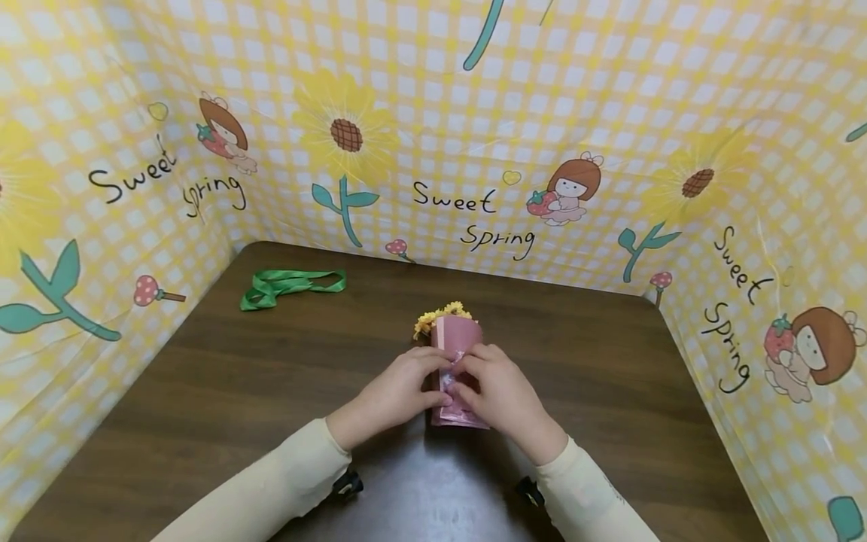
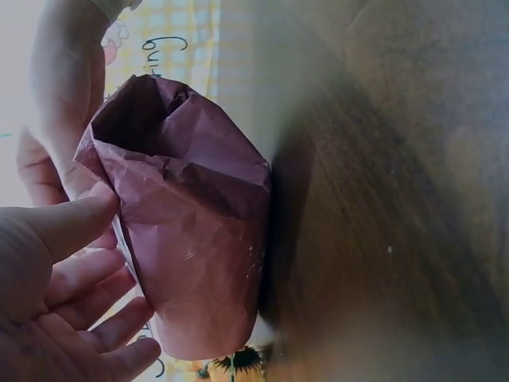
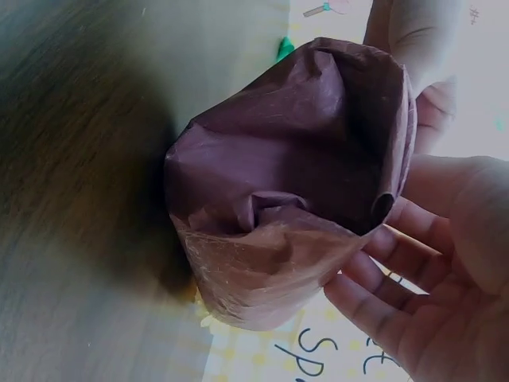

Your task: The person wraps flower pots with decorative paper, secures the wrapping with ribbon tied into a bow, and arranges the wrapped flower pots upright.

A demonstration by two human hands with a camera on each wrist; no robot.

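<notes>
A roll of pink wrapping paper (image 1: 467, 331) lies on the table around a bunch of yellow flowers (image 1: 447, 312), whose heads show at its far end. Its near end gapes with crumpled edges, as the wrapping paper (image 2: 199, 247) in the left wrist view shows. Over the left side of the roll, my left hand (image 1: 400, 388) presses its fingertips and thumb along the lengthwise paper edge. From the other side my right hand (image 1: 504, 395) touches the same edge, its fingers (image 3: 382, 298) spread along the paper. The stems are hidden inside.
A bundled green ribbon (image 1: 291, 286) lies at the back left of the brown wooden table (image 1: 576, 339). Yellow checked cloth (image 1: 440, 135) walls off the back and both sides. A black strap (image 1: 348, 484) shows under the left wrist.
</notes>
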